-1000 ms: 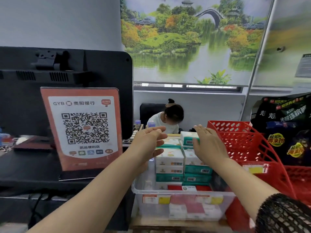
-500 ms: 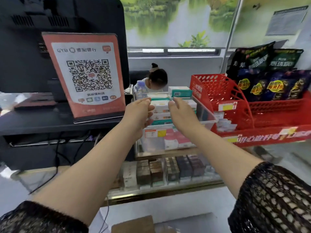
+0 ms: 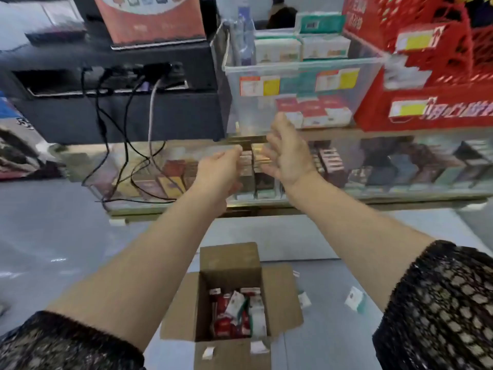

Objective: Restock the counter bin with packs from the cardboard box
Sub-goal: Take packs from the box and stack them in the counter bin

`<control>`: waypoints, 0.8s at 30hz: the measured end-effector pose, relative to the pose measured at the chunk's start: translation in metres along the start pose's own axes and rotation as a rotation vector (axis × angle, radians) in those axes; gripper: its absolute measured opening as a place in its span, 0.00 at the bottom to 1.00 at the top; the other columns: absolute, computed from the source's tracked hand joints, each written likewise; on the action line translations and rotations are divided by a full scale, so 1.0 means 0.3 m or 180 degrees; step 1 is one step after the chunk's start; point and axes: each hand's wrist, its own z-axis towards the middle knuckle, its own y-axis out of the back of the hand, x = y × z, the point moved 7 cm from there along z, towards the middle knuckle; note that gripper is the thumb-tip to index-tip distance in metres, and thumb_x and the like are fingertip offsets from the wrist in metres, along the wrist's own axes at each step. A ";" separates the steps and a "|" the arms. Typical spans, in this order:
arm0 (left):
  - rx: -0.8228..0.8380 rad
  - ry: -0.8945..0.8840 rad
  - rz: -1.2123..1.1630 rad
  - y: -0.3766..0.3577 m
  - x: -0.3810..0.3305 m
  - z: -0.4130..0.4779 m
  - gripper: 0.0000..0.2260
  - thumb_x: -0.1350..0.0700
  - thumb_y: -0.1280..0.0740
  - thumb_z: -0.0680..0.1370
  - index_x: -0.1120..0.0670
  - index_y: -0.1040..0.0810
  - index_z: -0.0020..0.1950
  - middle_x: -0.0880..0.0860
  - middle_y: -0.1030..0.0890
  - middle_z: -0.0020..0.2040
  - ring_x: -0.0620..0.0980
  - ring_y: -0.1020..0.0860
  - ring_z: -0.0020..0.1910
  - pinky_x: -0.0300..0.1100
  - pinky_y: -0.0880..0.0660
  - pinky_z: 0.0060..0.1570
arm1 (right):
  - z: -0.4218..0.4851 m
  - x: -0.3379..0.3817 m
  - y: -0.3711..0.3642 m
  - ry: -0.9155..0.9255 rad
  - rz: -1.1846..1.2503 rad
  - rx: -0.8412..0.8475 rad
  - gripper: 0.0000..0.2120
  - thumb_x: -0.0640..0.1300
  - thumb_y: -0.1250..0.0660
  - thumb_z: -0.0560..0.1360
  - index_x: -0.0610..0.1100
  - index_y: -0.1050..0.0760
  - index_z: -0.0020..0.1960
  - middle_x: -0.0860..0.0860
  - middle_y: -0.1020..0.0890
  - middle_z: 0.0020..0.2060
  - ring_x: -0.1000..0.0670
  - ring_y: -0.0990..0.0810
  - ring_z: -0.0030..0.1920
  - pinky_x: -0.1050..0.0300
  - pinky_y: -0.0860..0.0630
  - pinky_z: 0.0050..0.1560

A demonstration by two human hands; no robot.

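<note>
Both hands have dropped back from the counter bin (image 3: 304, 64), which sits far and holds stacked packs. Left hand (image 3: 221, 169) loosely curled, right hand (image 3: 289, 156) spread; both empty. Likely next: another load from the cardboard box (image 3: 229, 265), open on the near floor, with packs (image 3: 234, 313) inside. Glass display counter (image 3: 400, 169) below the bin; red basket (image 3: 458, 49) on the right.
</note>
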 end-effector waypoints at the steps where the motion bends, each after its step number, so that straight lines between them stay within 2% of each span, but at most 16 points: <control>1: -0.0067 0.0124 0.0078 0.012 0.091 0.013 0.12 0.47 0.35 0.78 0.51 0.22 0.57 0.50 0.20 0.53 0.48 0.23 0.50 0.45 0.23 0.51 | -0.018 -0.083 0.011 -0.0110 0.0025 0.0053 0.17 0.69 0.46 0.72 0.58 0.28 0.45 0.54 0.24 0.51 0.50 0.26 0.56 0.46 0.31 0.62; 3: -0.0171 0.0341 0.0154 0.035 0.278 0.052 0.14 0.48 0.35 0.78 0.52 0.23 0.60 0.50 0.20 0.55 0.49 0.23 0.54 0.45 0.23 0.49 | -0.034 -0.275 0.037 -0.0380 0.0103 0.0073 0.15 0.62 0.47 0.79 0.54 0.27 0.50 0.53 0.26 0.51 0.50 0.27 0.55 0.48 0.30 0.60; 4: -0.0208 0.0432 0.0175 0.045 0.373 0.078 0.15 0.48 0.35 0.78 0.52 0.23 0.62 0.51 0.20 0.56 0.49 0.23 0.55 0.44 0.23 0.48 | -0.040 -0.371 0.050 -0.0510 0.0119 0.0032 0.16 0.60 0.48 0.80 0.52 0.28 0.56 0.52 0.26 0.52 0.49 0.28 0.56 0.48 0.30 0.60; 6: -0.0255 0.0615 0.0214 0.063 0.567 0.136 0.16 0.48 0.35 0.78 0.53 0.24 0.63 0.51 0.20 0.56 0.49 0.24 0.55 0.44 0.24 0.45 | -0.039 -0.570 0.064 -0.0767 0.0102 0.0011 0.21 0.60 0.48 0.80 0.51 0.32 0.67 0.50 0.28 0.60 0.48 0.29 0.59 0.48 0.30 0.61; 7: -0.0271 0.0700 0.0238 0.073 0.665 0.167 0.16 0.48 0.35 0.78 0.54 0.24 0.63 0.51 0.20 0.57 0.50 0.24 0.56 0.44 0.25 0.45 | -0.037 -0.672 0.066 -0.0884 0.0065 0.0004 0.24 0.60 0.48 0.80 0.50 0.34 0.70 0.51 0.28 0.60 0.48 0.28 0.59 0.48 0.29 0.61; 9: -0.0344 0.0868 0.0289 0.099 0.865 0.233 0.16 0.48 0.34 0.78 0.53 0.24 0.63 0.52 0.21 0.57 0.52 0.24 0.56 0.42 0.27 0.41 | -0.041 -0.871 0.063 -0.1106 0.0060 -0.0005 0.25 0.61 0.48 0.80 0.49 0.35 0.72 0.52 0.28 0.58 0.49 0.28 0.59 0.51 0.30 0.60; 11: -0.0509 0.1030 0.0354 0.133 1.056 0.296 0.16 0.47 0.33 0.77 0.54 0.23 0.61 0.53 0.20 0.56 0.52 0.24 0.52 0.40 0.27 0.35 | -0.049 -1.064 0.053 -0.1371 0.0169 -0.0007 0.25 0.60 0.48 0.80 0.48 0.35 0.72 0.51 0.28 0.63 0.49 0.29 0.62 0.51 0.31 0.60; 13: -0.0583 0.1219 0.0401 0.156 1.237 0.354 0.18 0.49 0.34 0.77 0.56 0.24 0.63 0.54 0.20 0.54 0.52 0.24 0.47 0.40 0.26 0.35 | -0.049 -1.236 0.034 -0.1589 0.0245 0.0004 0.26 0.59 0.48 0.80 0.46 0.35 0.72 0.48 0.29 0.68 0.47 0.29 0.66 0.48 0.31 0.63; 15: -0.0596 0.1365 0.0468 0.178 1.394 0.405 0.17 0.50 0.34 0.77 0.56 0.25 0.64 0.55 0.20 0.51 0.51 0.24 0.44 0.40 0.26 0.36 | -0.051 -1.392 0.006 -0.1810 0.0286 0.0074 0.26 0.59 0.47 0.80 0.45 0.35 0.73 0.48 0.30 0.69 0.47 0.30 0.67 0.47 0.32 0.64; 17: -0.0534 0.1518 0.0523 0.193 1.531 0.451 0.14 0.51 0.35 0.78 0.57 0.24 0.60 0.53 0.21 0.47 0.49 0.25 0.40 0.41 0.26 0.38 | -0.051 -1.540 -0.029 -0.1910 0.0216 0.0171 0.28 0.61 0.47 0.79 0.47 0.35 0.73 0.49 0.29 0.69 0.47 0.30 0.67 0.49 0.31 0.64; 19: -0.0483 0.1623 0.0525 0.207 1.660 0.504 0.13 0.50 0.35 0.78 0.58 0.22 0.57 0.53 0.22 0.44 0.50 0.26 0.39 0.45 0.25 0.47 | -0.046 -1.673 -0.057 -0.1977 0.0033 0.0157 0.32 0.66 0.47 0.76 0.48 0.33 0.72 0.51 0.29 0.68 0.48 0.30 0.67 0.46 0.33 0.68; 22: -0.0515 0.1841 0.0636 0.239 1.840 0.574 0.16 0.50 0.35 0.78 0.58 0.23 0.62 0.55 0.21 0.53 0.53 0.24 0.48 0.50 0.27 0.61 | -0.029 -1.847 -0.085 -0.2070 -0.0073 0.0090 0.35 0.68 0.47 0.73 0.48 0.32 0.71 0.49 0.29 0.69 0.47 0.31 0.68 0.42 0.36 0.70; 24: -0.0628 0.2069 0.0715 0.255 1.939 0.604 0.17 0.51 0.34 0.78 0.59 0.25 0.64 0.57 0.21 0.57 0.56 0.24 0.54 0.52 0.27 0.62 | -0.019 -1.944 -0.096 -0.2135 -0.0105 0.0085 0.32 0.67 0.48 0.75 0.48 0.32 0.70 0.48 0.29 0.69 0.46 0.31 0.68 0.41 0.36 0.70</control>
